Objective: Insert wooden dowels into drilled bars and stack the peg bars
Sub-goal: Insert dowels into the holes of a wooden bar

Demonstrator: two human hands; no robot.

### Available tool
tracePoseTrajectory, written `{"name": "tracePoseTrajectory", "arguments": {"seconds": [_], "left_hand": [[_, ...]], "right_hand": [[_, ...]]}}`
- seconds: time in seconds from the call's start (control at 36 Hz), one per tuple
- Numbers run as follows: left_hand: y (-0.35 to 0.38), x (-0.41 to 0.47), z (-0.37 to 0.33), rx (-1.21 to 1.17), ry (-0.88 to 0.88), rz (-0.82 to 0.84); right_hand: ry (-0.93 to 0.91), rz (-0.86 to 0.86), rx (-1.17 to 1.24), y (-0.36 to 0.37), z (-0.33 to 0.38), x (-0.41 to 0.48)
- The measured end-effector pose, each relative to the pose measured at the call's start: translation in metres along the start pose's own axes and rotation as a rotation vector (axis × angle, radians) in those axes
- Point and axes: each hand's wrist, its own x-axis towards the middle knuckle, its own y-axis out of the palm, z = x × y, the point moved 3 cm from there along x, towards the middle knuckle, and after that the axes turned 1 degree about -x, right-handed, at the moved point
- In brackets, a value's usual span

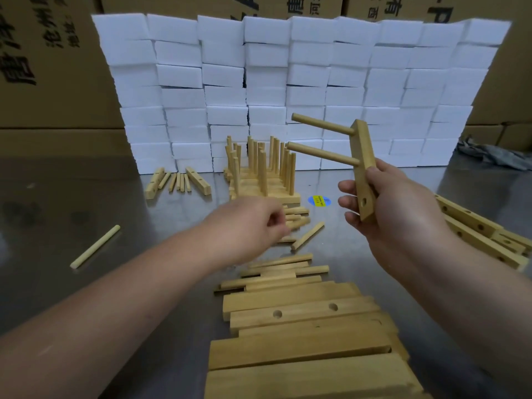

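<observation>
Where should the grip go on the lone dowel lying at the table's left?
Mid-length on the lone dowel, from straight above, pinching across its round sides. It lies flat on the table, diagonal, nothing touching it.

Brown cardboard boxes (pixel 49 82), upper left of frame: bore sideways black Chinese print, "沧州" legible. Round blue-yellow sticker (pixel 319 201), mid-frame: print was unreadable.

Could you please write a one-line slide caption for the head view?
Right hand holds a drilled bar with two fitted dowels while the left hand hovers over loose dowels.
</observation>
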Motion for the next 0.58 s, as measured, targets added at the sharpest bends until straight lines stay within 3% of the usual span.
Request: {"name": "tracePoseTrajectory", "arguments": {"seconds": [0.11, 0.25, 0.36, 0.58], "left_hand": [[-0.026, -0.014, -0.031, -0.288, 0.190, -0.212], [-0.026, -0.021, -0.044, -0.133, 0.312, -0.299], [-0.027, -0.021, -0.044, -0.148, 0.333, -0.364], [-0.024, -0.023, -0.048, -0.138, 0.356, -0.335]], "right_hand": [[-0.057, -0.025, -0.051, -0.002, 0.002, 0.002], [-0.052, -0.004, -0.009, -0.002, 0.003, -0.001], [-0.074, 0.039, -0.036, 0.001, 0.001, -0.005], [-0.050, 0.040, 0.011, 0.003, 0.000, -0.007]]}}
